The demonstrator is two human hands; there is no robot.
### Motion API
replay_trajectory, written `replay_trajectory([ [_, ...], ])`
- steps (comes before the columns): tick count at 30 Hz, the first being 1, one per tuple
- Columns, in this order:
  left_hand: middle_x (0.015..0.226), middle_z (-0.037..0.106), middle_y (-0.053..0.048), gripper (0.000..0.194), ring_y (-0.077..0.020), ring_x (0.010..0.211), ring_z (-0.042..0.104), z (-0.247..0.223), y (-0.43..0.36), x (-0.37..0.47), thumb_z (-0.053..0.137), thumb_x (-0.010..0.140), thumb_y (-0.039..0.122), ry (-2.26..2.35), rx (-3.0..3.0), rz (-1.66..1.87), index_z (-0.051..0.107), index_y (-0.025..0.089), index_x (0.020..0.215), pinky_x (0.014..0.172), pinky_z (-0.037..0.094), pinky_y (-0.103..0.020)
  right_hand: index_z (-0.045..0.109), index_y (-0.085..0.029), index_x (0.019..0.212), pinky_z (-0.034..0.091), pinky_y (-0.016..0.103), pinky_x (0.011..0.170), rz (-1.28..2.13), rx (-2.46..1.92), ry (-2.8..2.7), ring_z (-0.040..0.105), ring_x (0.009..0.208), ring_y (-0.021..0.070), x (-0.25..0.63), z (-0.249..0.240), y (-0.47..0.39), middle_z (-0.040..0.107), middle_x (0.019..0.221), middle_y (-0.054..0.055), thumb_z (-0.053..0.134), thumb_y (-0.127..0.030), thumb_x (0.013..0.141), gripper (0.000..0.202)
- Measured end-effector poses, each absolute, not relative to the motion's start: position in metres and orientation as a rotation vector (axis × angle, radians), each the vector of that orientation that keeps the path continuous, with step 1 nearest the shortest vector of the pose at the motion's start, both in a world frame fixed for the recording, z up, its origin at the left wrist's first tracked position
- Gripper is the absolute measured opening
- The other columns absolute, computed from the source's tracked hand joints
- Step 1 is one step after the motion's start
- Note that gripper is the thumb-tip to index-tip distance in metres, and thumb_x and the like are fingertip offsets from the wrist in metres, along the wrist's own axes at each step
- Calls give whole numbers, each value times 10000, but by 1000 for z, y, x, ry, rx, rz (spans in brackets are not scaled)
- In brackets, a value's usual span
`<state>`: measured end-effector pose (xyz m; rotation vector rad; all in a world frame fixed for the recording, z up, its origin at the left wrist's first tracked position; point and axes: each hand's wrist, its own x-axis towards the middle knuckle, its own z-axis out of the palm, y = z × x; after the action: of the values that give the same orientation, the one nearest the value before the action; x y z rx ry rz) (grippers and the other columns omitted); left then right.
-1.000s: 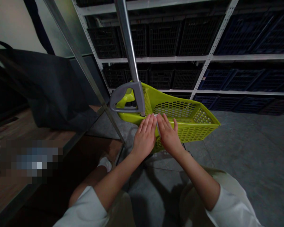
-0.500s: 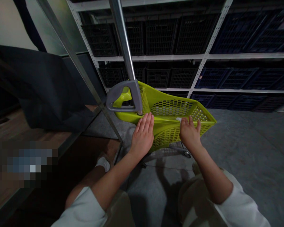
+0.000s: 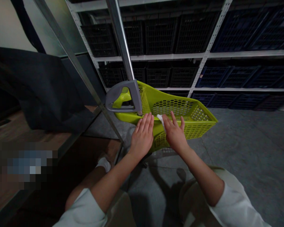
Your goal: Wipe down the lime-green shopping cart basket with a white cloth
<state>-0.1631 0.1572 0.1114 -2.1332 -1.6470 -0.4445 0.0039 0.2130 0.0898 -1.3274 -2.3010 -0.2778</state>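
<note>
A yellow-green shopping cart basket point(image 3: 177, 107) with mesh sides stands in front of me. Its grey handle piece point(image 3: 111, 94) is at the left end, joined to a metal bar point(image 3: 123, 44). My left hand point(image 3: 143, 135) rests on the near rim beside the handle, its fingers straight and side by side, holding nothing visible. Just to its right, my right hand point(image 3: 176, 132) presses a white cloth point(image 3: 161, 119) against the same rim. The thumb side holds the cloth, and the other fingers are raised and spread.
Behind the cart, white metal shelving point(image 3: 151, 57) carries several black crates point(image 3: 161, 36) and blue crates point(image 3: 241, 75). A metal frame post point(image 3: 85, 74) and dark fabric point(image 3: 44, 88) are on the left. A wooden surface point(image 3: 49, 138) lies at lower left.
My right hand has slid left along the near rim with the white cloth, closer to my left hand. My left hand stays in place.
</note>
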Motion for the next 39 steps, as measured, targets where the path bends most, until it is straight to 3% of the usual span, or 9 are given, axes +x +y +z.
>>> replay_trajectory([
  [6, 1640, 281, -118, 674, -244, 1531, 224, 114, 156, -167, 410, 933, 167, -1625, -2138, -442, 213, 50, 1567, 1259, 218, -420, 469, -149, 1433, 218, 684, 1148, -341, -1580, -2285, 306, 1483, 334, 77, 70, 238, 564, 1454, 132, 389, 17, 776, 681],
  [11, 1596, 382, -103, 602, -240, 1501, 299, 120, 155, -172, 415, 949, 180, -1621, -2148, -449, 323, 76, 1535, 1261, 217, -412, 440, -98, 1443, 371, 485, 1145, -213, -1447, -2327, 437, 1409, 280, 95, 60, 253, 536, 1479, 136, 414, 22, 720, 734],
  [18, 1484, 511, -149, 484, -270, 1419, 418, 133, 151, -168, 415, 981, 244, -1666, -2107, -504, 474, 61, 1426, 1250, 245, -437, 435, -103, 1467, 341, 487, 1176, -199, -1391, -2288, 413, 1419, 294, 82, 58, 251, 492, 1527, 88, 444, 19, 700, 778],
  [25, 1319, 583, -183, 413, -313, 1320, 481, 136, 147, -189, 426, 983, 301, -1728, -1975, -574, 557, 89, 1312, 1213, 282, -530, 401, -122, 1503, 334, 489, 1175, -149, -1280, -2375, 384, 1440, 268, 56, 59, 238, 477, 1536, 106, 430, 29, 733, 785],
  [31, 1255, 605, -201, 438, -357, 1296, 497, 128, 149, -204, 440, 988, 407, -1782, -1842, -473, 625, 88, 1225, 1196, 267, -592, 342, -172, 1547, 282, 487, 1199, -148, -1121, -2415, 271, 1503, 252, 23, 51, 228, 405, 1587, 70, 350, 24, 848, 726],
  [34, 1342, 598, -192, 498, -332, 1334, 491, 113, 153, -192, 408, 1006, 408, -1729, -1991, -398, 573, 62, 1324, 1218, 262, -537, 358, -184, 1539, 291, 422, 1193, -133, -1058, -2436, 340, 1475, 205, 13, 49, 223, 408, 1585, 77, 337, 4, 891, 676],
  [37, 1502, 496, -163, 572, -287, 1408, 434, 95, 156, -175, 400, 1014, 395, -1621, -2203, -323, 427, 56, 1474, 1229, 276, -439, 372, -192, 1528, 266, 468, 1194, -168, -1124, -2417, 352, 1471, 209, 14, 48, 219, 443, 1562, 90, 339, -3, 901, 656],
  [39, 1571, 417, -137, 603, -288, 1455, 372, 86, 159, -168, 413, 1008, 404, -1599, -2251, -295, 366, 85, 1519, 1230, 272, -440, 395, -197, 1515, 243, 508, 1196, -223, -1212, -2389, 331, 1482, 230, 25, 47, 218, 472, 1541, 91, 356, -23, 909, 631],
])
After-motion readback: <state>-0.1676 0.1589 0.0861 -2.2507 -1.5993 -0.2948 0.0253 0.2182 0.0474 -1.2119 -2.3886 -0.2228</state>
